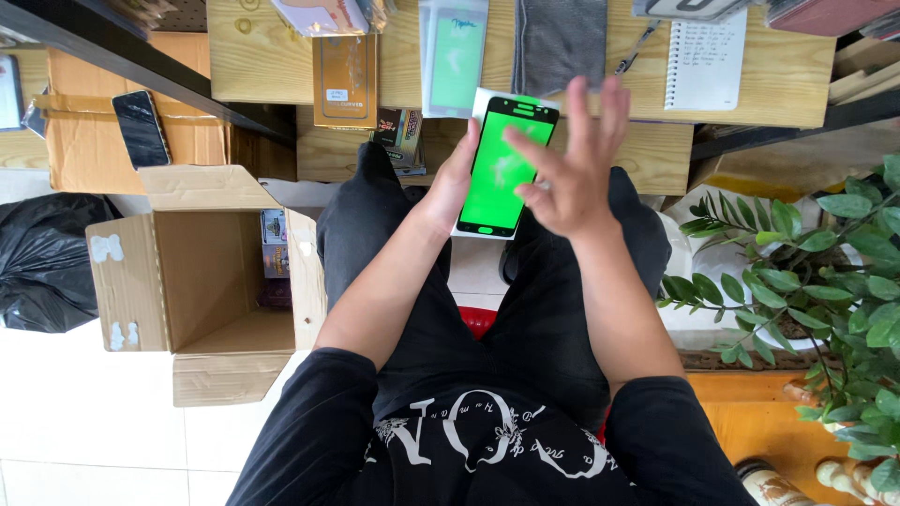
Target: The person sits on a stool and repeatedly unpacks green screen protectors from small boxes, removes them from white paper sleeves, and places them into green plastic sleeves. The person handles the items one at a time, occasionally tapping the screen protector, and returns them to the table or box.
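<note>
The left hand (pixel 457 178) gripped the green screen protector (pixel 502 164) by its left edge. The right hand (pixel 570 173) hovered over the protector's right side, fingers spread open. A wooden bench (pixel 281 56) stood just beyond the protector.

Looks like a small phone-accessory shop or repair stall. Wooden counter (pixel 281 56) w/ packaged screen protectors (pixel 455 56), a grey cloth (pixel 558 37) & spiral notepad (pixel 705 61); open cardboard stock box (pixel 202 281) on tiled floor, spare phone (pixel 142 128) on another carton.
</note>
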